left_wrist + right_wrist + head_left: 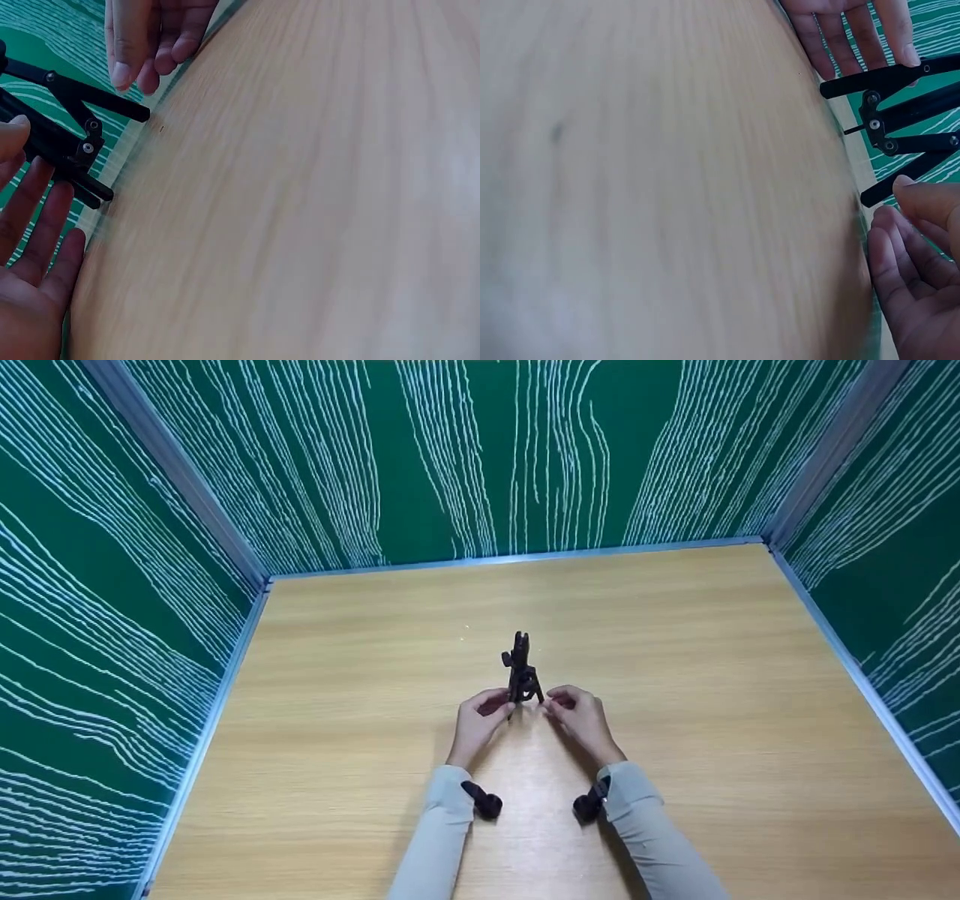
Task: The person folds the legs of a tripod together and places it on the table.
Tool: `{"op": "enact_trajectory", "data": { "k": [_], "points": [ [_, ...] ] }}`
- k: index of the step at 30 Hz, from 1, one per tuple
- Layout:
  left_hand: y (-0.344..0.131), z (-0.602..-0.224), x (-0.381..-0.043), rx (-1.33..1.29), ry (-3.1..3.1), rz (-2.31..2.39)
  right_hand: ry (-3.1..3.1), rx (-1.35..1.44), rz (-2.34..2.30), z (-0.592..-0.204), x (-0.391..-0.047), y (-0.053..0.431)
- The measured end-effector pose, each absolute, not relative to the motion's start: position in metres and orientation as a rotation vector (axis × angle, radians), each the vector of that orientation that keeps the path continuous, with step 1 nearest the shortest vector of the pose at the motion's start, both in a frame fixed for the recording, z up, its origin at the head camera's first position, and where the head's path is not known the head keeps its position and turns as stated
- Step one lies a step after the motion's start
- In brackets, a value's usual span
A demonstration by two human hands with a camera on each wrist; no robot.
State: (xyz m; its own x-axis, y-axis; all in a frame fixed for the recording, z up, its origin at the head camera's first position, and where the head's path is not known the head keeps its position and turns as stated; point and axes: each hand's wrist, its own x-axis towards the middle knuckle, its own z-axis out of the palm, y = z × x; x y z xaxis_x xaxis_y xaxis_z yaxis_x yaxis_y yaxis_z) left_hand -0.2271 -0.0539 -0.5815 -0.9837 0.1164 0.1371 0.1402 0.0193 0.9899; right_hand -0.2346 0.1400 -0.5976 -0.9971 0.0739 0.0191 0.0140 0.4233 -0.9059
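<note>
A small black tripod [523,671] with hinged, spread legs stands above the wooden table, with a clamp-like head at its top. My left hand [480,724] holds it low on the left side; in the left wrist view, that hand's thumb [13,136] lies over the black body and its fingers reach beneath. By the leg on the other side is my right hand [583,721]. Its thumb tip meets that leg [889,187] in the right wrist view, while the left wrist view shows the fingers [146,75] beside the leg, not wrapped round it.
The wooden table [360,765] is edged by a metal frame [480,561]. Green panels [416,502] with wavy white lines rise at the back and both sides. Black wrist cameras [487,806] are strapped over the grey sleeves [442,832].
</note>
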Motion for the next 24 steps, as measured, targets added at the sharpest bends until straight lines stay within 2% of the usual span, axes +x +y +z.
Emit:
{"op": "enact_trajectory", "data": {
  "k": [11,24],
  "points": [
    [-0.051,-0.584,-0.228,-0.179,-2.159,-2.273,-2.63,0.027,1.586,-0.596,-0.242,0.141],
    [-0.053,-0.59,-0.227,-0.182,-2.178,-2.203,-2.594,-0.027,1.612,-0.607,-0.245,0.141]
  ]
}}
